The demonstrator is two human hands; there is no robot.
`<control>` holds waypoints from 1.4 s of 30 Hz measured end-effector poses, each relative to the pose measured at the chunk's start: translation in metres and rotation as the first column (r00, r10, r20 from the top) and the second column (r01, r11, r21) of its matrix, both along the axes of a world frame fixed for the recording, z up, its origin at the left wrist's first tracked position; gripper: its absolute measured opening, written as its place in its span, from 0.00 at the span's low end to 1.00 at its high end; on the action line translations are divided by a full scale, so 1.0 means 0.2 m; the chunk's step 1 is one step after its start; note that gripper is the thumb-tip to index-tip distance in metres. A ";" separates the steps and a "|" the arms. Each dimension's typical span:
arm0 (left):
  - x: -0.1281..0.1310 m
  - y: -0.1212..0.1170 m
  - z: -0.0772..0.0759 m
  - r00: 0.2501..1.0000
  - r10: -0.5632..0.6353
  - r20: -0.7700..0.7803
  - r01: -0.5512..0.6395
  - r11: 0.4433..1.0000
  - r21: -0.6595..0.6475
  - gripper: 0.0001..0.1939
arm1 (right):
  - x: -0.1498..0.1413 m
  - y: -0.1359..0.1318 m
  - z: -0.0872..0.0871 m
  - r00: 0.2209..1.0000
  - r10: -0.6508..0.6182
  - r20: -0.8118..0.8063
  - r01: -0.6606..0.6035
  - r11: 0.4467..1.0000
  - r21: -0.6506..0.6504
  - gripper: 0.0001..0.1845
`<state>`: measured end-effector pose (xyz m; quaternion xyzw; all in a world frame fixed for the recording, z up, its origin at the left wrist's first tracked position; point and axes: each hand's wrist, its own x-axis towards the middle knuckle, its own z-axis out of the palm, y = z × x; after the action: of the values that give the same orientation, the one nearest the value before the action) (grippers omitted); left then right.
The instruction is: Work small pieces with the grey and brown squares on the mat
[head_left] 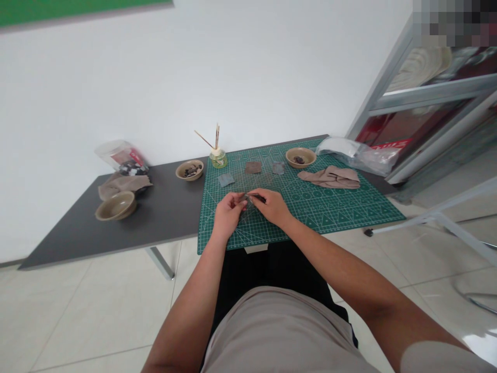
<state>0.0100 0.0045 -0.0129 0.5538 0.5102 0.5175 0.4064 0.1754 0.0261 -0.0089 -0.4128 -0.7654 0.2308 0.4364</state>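
Note:
My left hand (228, 211) is closed in a pinch on a small piece at its fingertips, too small and too hidden to name. From the other side my right hand (275, 208) grips a thin dark stick-like tool (253, 195), whose tip meets the left fingertips. Both hands are just above the near part of the green cutting mat (310, 204). Beyond them on the mat lie a brown square (253, 167) of sheet material, a grey square (278, 167) and a light blue-grey square (225, 180).
A bowl with dark pieces (301, 157) and a crumpled brown cloth (332, 177) sit on the right. A reed diffuser (218, 157) stands by the wall. Leftward are a bowl of small pieces (190, 170), another bowl (116, 206), a cloth (122, 185) and a clear container (122, 155).

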 end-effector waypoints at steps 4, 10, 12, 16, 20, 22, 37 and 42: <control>0.00 0.00 -0.01 0.998 -0.014 -0.062 0.016 0.999 0.029 0.08 | 0.00 0.00 0.00 0.999 0.029 0.015 -0.029 1.000 0.001 0.10; 0.00 0.00 0.00 0.995 -0.011 -0.096 0.014 0.999 0.030 0.06 | 0.01 0.00 -0.01 0.997 0.078 -0.005 -0.078 0.997 0.012 0.09; 0.00 0.00 -0.01 0.995 -0.010 -0.102 0.013 0.999 0.031 0.07 | 0.01 0.00 -0.01 0.996 0.092 -0.018 -0.092 0.996 0.014 0.09; -0.01 0.00 -0.02 0.993 0.000 -0.120 0.005 0.999 0.042 0.06 | 0.00 0.00 -0.01 0.997 0.081 -0.008 -0.080 0.996 0.026 0.08; 0.00 -0.01 -0.02 0.994 -0.003 -0.113 0.005 1.000 0.018 0.05 | 0.00 0.01 -0.01 0.997 0.079 -0.009 -0.078 0.996 0.035 0.07; 0.00 -0.01 -0.01 0.993 -0.003 -0.118 0.004 1.000 0.009 0.05 | 0.01 0.01 -0.01 0.995 0.095 -0.015 -0.094 0.995 0.023 0.07; 0.00 -0.01 0.00 0.992 0.013 -0.127 -0.012 1.000 0.009 0.05 | 0.00 0.01 -0.02 0.998 0.059 0.003 -0.059 0.998 0.027 0.06; 0.00 -0.01 0.00 0.998 0.010 -0.059 -0.010 1.000 -0.004 0.08 | 0.00 0.00 -0.02 0.997 0.078 0.011 -0.078 0.997 0.020 0.04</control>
<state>0.0104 0.0020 -0.0135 0.5654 0.5260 0.5016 0.3899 0.1760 0.0266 -0.0128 -0.3796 -0.7855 0.2377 0.4272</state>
